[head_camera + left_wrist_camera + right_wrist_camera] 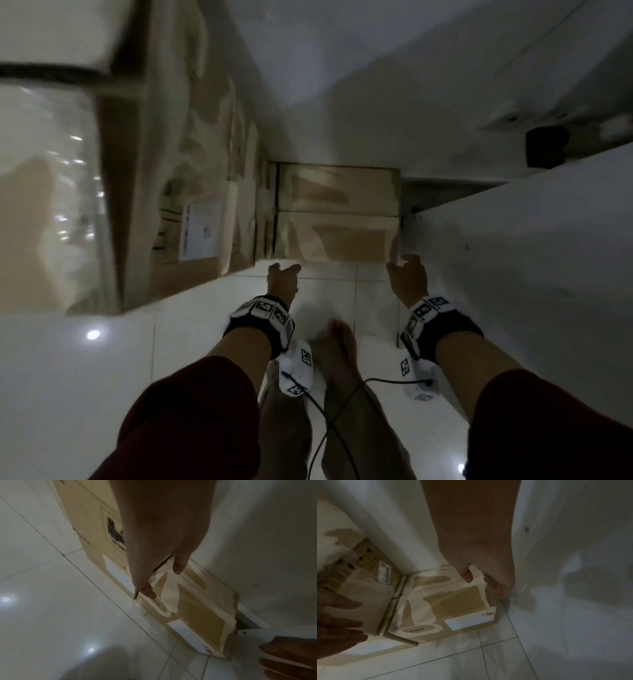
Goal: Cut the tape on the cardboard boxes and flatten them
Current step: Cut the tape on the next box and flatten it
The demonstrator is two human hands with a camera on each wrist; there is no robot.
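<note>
A small cardboard box (pixel 337 212) marked PICO lies on the floor in the corner, its top (pixel 453 601) scarred with torn pale patches. My left hand (pixel 282 274) hovers by the box's near left corner with its fingers (pixel 147 591) straight and holding nothing. Over the near right corner is my right hand (pixel 406 270). Its thumb (pixel 466 576) stands above the top and its fingers (pixel 498 588) beside the right side. It grips nothing that I can see. No cutting tool is in view.
Taller cardboard boxes (pixel 191 171) with a white label stand against the small box's left side. A plastic-wrapped bundle (pixel 44 171) is further left. A white cabinet panel (pixel 513 257) hems the box in on the right. My bare feet (pixel 339 342) and a black cable (pixel 325 411) are on the tiled floor (pixel 102 359).
</note>
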